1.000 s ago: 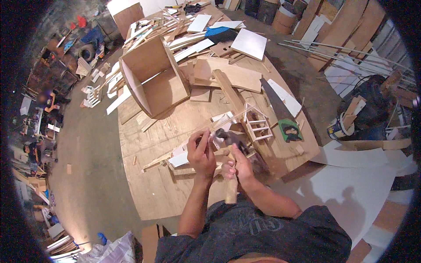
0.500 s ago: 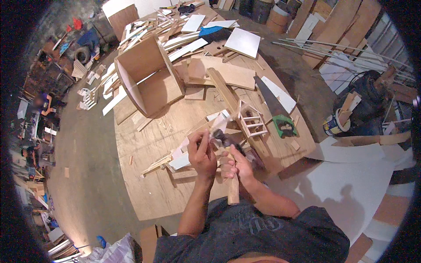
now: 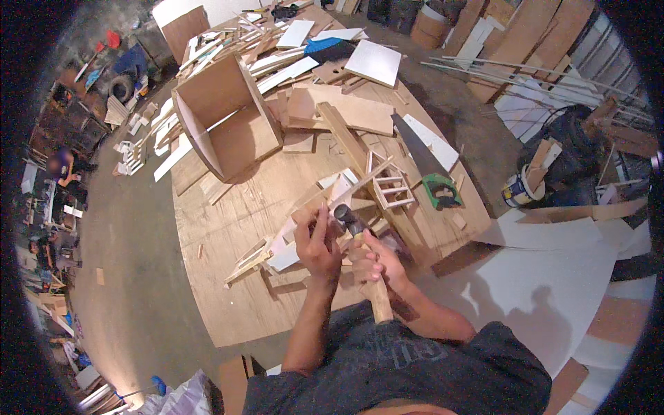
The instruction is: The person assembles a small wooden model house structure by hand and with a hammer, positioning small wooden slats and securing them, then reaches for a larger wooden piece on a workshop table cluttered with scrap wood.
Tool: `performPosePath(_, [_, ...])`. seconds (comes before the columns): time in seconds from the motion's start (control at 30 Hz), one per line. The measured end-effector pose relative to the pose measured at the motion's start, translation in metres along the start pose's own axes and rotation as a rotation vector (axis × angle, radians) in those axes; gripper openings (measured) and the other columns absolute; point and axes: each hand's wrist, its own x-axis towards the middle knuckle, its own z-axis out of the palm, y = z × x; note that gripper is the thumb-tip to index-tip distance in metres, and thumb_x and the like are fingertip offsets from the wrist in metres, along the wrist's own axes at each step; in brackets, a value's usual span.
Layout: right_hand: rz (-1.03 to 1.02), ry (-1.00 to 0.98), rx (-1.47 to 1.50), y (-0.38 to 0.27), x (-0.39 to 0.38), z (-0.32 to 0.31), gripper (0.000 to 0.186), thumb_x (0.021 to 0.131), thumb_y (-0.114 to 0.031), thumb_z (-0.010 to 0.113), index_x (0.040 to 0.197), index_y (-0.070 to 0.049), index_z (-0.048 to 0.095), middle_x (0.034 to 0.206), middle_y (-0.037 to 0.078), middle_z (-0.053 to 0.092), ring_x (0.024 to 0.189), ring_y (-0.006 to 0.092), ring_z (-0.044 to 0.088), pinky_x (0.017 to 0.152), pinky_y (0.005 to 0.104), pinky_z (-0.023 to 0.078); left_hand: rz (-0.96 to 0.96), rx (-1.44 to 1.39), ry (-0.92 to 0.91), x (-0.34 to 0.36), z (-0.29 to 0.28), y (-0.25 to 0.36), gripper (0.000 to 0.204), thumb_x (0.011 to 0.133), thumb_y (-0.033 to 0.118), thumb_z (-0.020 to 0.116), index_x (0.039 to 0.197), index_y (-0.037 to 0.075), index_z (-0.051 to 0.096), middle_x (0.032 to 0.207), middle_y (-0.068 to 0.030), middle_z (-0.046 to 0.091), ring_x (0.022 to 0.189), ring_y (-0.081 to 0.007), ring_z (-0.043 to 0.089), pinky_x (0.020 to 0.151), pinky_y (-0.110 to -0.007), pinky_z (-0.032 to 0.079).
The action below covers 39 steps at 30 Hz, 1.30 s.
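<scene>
Evidently the work is partway along: boards and strips are laid up into a long, narrow assembly of white-faced panels and raw pale wood (image 3: 285, 257), but loose ends stick out at its near-left tip, and whether its joints are fixed is too small to tell. By my judgement some fastening or fitting remains. The assembly lies flat on the big plywood-topped table (image 3: 207, 242), directly in front of the person and partly covered by both hands; it looks rough and unfinished, with white faces showing between bare strips.

Over it, the bare left hand (image 3: 318, 245) has its fingers bent and bunched; I cannot tell whether they pinch anything. The bare right hand (image 3: 371, 261) is wrapped round the wooden handle of a dark-headed hammer (image 3: 379, 299), whose head sits just beside the left fingers. The hands are near each other, each at its own job.

Just beyond, to the right, a small slatted frame of thin pale wood (image 3: 395, 190) looks already joined. Past it lies a handsaw with a green handle (image 3: 417, 153). Farther off, to the left, stands an open brown wooden box (image 3: 249, 138), with a heap of white and tan offcuts (image 3: 287, 75) behind it.
</scene>
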Motion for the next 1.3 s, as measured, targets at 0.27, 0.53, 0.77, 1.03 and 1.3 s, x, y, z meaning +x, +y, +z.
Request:
performPosePath(0.27, [0.084,0.064,0.095,-0.003,-0.013,0.012,0.036,0.107,-0.048,0.056,0.096,-0.014,0.056,0.066,-0.005,0.044,0.049,0.0071,0.04,0.047,0.0254,0.039,-0.029,-0.094,-0.036,-0.007,0.003,0.004,0.038,0.092,-0.001,0.066,0.128,0.007,0.074,0.116,-0.0158,0.07,0.101,-0.0313,0.068,0.087,-0.038,0.055])
performPosePath(0.53, [-0.074,0.124,-0.242,-0.014,-0.02,0.005,0.034,0.109,-0.047,0.052,0.101,-0.014,0.057,0.067,-0.007,0.041,0.05,0.006,0.04,0.047,0.0256,0.039,-0.064,-0.127,-0.093,-0.019,0.011,0.005,0.042,0.09,0.005,0.075,0.132,0.008,0.073,0.118,-0.0144,0.068,0.103,-0.0311,0.064,0.088,-0.04,0.053])
performPosePath(0.77, [-0.333,0.57,-0.714,-0.031,-0.057,0.006,0.035,0.108,-0.048,0.054,0.103,-0.013,0.053,0.069,-0.002,0.047,0.045,0.0102,0.044,0.042,0.029,0.038,-0.044,-0.172,-0.337,-0.036,0.016,0.023,0.031,0.088,0.009,0.078,0.119,0.012,0.077,0.105,-0.0087,0.069,0.086,-0.0267,0.07,0.074,-0.038,0.056])
performPosePath(1.03, [-0.604,1.006,-0.994,-0.091,-0.086,-0.14,0.056,0.106,-0.044,0.056,0.141,-0.001,0.05,0.134,0.022,0.052,0.109,0.0293,0.059,0.098,0.0445,0.045,-0.097,-0.219,-0.456,-0.086,0.061,0.03,0.03,0.088,0.012,0.078,0.118,0.015,0.076,0.105,-0.0112,0.068,0.088,-0.0315,0.07,0.075,-0.042,0.057])
performPosePath(1.3, [-0.937,1.298,-1.605,-0.086,-0.146,-0.122,0.049,0.104,-0.037,0.062,0.135,0.0,0.063,0.09,0.014,0.071,0.072,0.0231,0.069,0.068,0.0383,0.055,0.132,-0.068,-0.371,-0.158,0.12,-0.002,0.034,0.086,0.018,0.08,0.119,0.018,0.075,0.106,-0.0053,0.067,0.086,-0.0276,0.067,0.073,-0.04,0.055])
